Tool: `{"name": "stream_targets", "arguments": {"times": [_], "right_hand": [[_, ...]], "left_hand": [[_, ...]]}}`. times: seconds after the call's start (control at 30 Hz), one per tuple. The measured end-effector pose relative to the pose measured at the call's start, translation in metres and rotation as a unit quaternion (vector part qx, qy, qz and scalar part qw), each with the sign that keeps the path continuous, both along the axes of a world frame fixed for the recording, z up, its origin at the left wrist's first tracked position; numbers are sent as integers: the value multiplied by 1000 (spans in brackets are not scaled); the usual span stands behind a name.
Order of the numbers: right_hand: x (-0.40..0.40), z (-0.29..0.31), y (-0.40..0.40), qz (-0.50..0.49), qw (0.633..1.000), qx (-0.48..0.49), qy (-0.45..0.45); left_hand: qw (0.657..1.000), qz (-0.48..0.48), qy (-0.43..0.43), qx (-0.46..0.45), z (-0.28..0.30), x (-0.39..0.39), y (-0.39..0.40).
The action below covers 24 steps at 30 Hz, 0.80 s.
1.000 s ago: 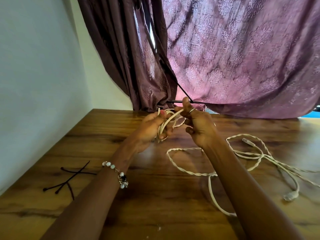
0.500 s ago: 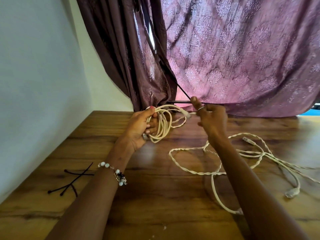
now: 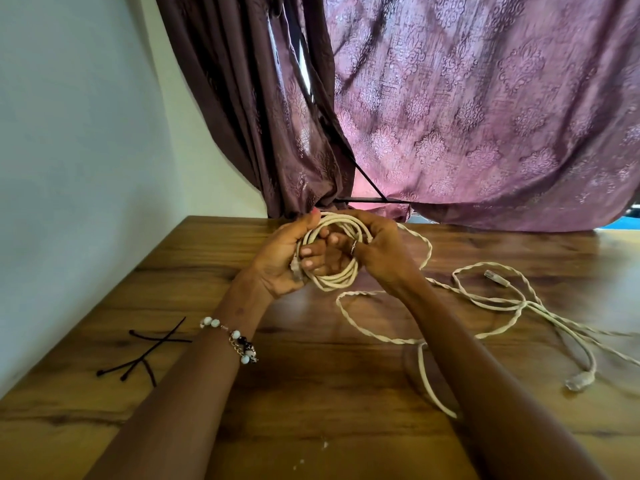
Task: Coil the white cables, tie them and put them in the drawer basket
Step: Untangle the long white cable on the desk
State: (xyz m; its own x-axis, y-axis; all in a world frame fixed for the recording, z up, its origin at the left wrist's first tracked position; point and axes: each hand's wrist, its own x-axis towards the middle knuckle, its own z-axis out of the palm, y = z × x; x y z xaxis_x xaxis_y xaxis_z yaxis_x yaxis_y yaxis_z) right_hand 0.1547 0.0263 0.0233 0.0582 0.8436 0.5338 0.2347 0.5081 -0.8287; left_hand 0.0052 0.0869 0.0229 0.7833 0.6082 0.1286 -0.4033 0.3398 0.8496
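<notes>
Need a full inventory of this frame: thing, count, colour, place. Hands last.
Coiled cable: one, white, held above the table between both hands.
Loose cables: count unclear, white, partly twisted together, lying tangled on the table to the right.
Cable plugs: two visible, clear, at the loose cable ends, right side.
Ties: about three, black, crossed on the table at left.
Table: one, brown wood, fills the lower frame.
Curtains: two panels, dark brown and mauve patterned, behind the table.
Wall: one, white, at left.
Bracelet: one, white and black beads, on the left wrist.
Ring: one, silver, on a right finger.
Left hand: grips the coil's left side.
Right hand: grips the coil's right side.
</notes>
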Motion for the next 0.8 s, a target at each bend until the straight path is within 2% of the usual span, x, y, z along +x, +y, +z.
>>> {"name": "stream_targets", "arguments": {"times": [0.13,0.27,0.37,0.67,0.73,0.8], "right_hand": [[-6,0,-2,-22,1000,3,-11],[-10,-1,-4,13,992,-68,104],[-17,6,-11,27,980,-102,169],[-36,21,-30,-8,983,-92,161],[-36,19,-25,-12,984,-87,158],[-33,11,-17,-21,990,-77,114]], "left_hand": [[999,-30,17,25,-4,-11,4],[994,-78,48,59,-8,-23,12],[994,-72,65,55,-5,-18,6],[994,-28,95,50,-1,-1,-5],[995,-21,84,47,-1,-2,-7],[997,-41,52,27,1,0,-11]]}}
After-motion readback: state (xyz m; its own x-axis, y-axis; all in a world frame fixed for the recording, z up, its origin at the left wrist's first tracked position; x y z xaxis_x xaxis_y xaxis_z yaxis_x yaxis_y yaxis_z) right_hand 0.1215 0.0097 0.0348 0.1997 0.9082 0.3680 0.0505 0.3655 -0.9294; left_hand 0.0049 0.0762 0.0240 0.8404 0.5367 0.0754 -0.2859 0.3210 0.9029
